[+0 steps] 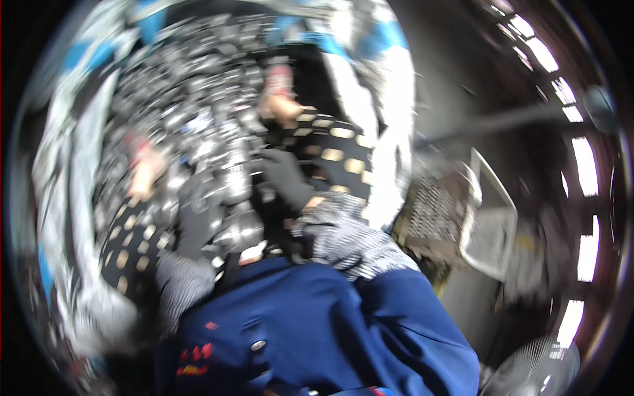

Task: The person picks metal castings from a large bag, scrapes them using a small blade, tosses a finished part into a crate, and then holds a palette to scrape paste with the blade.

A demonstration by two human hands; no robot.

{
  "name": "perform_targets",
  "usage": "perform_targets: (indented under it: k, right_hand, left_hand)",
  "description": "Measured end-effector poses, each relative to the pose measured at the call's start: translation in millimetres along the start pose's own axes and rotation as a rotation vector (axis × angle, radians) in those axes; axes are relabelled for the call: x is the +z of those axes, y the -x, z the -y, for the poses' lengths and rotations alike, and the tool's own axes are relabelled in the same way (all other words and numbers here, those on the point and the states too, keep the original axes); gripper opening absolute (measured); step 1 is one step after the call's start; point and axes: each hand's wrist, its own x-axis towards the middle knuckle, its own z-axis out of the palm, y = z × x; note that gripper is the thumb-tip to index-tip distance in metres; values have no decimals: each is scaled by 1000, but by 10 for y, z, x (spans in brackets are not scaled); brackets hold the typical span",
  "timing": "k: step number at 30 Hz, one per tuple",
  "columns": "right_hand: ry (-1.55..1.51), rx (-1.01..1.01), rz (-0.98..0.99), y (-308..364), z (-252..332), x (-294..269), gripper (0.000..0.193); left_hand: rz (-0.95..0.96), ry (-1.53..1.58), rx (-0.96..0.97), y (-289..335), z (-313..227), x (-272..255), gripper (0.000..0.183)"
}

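Observation:
My right hand wears a dark grey glove, with bare wrist showing above a grey knitted cuff. It is over a heap of small shiny metal parts, between my legs. My left hand, also in a dark glove, is low on the near side of the heap, close to my body. Motion blur smears both hands' fingers, and I cannot make out anything held. Black polka-dot fabric covers what look like my legs, stretched onto the heap, with bare skin and red at their far ends.
White and blue woven sheeting borders the heap. To the right stand a perforated crate and a pale rectangular tray. A round wire-guarded fan stands at the lower right. A navy jacket covers my torso.

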Motion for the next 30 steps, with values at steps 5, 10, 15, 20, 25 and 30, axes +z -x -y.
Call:
perform_targets:
  k: [5, 10, 15, 20, 25, 30]
  right_hand:
    - [-64, -110, -31, 242, 465, 114, 28]
    - [-133, 23, 8, 578, 810, -209, 21]
    - [-38, -93, -142, 918, 1069, -609, 15]
    - [-540, 154, -366, 1735, 1100, -1102, 22]
    - [-67, 378, -728, 2799, 274, -1620, 23]
    - [-497, 895, -1135, 3738, -640, -1662, 6]
  left_hand:
    - [60, 7, -74, 63, 156, 158, 30]
    - [122, 45, -61, -31, 140, 198, 32]
    - [179, 65, -45, -110, 90, 197, 34]
    - [236, 99, -45, -204, 53, 196, 37]
    - [275, 155, -51, -262, -149, 119, 39]
    - [349, 286, -42, -346, -467, 73, 41]
